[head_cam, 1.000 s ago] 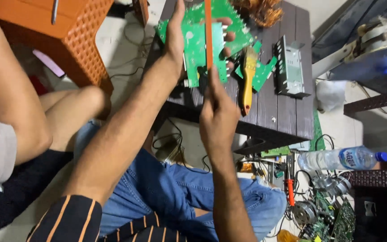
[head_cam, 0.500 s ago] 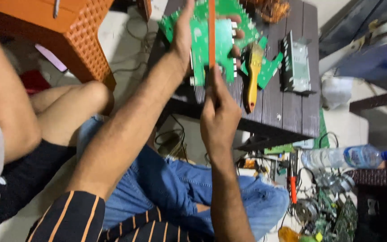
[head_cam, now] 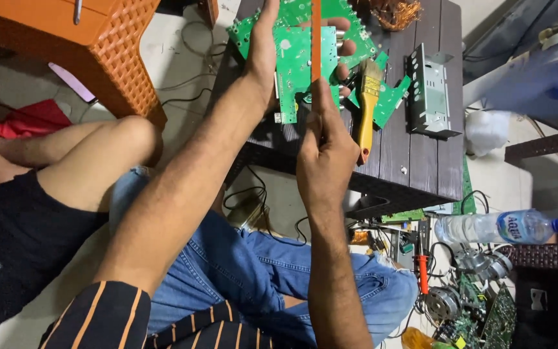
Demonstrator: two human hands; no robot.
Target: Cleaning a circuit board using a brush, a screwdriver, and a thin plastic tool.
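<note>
My left hand (head_cam: 265,55) grips a green circuit board (head_cam: 294,64) by its edge and holds it upright over the dark slatted table (head_cam: 421,161); its fingertips show past the board's far side. My right hand (head_cam: 324,158) is closed around a long orange tool (head_cam: 316,39) that points up across the face of the board. More green board pieces (head_cam: 392,97) lie beneath on the table.
A yellow-handled brush (head_cam: 366,113), a grey metal case (head_cam: 431,90) and tangled copper wire (head_cam: 395,13) lie on the table. An orange plastic stool (head_cam: 98,45) and another person's bare leg (head_cam: 85,168) are at left. A water bottle (head_cam: 498,227), a red screwdriver (head_cam: 423,274) and motors (head_cam: 447,304) lie on the floor at right.
Both hands keep their grips. My right hand has slid the orange tool slightly up along the board, and the view has shifted a little.
</note>
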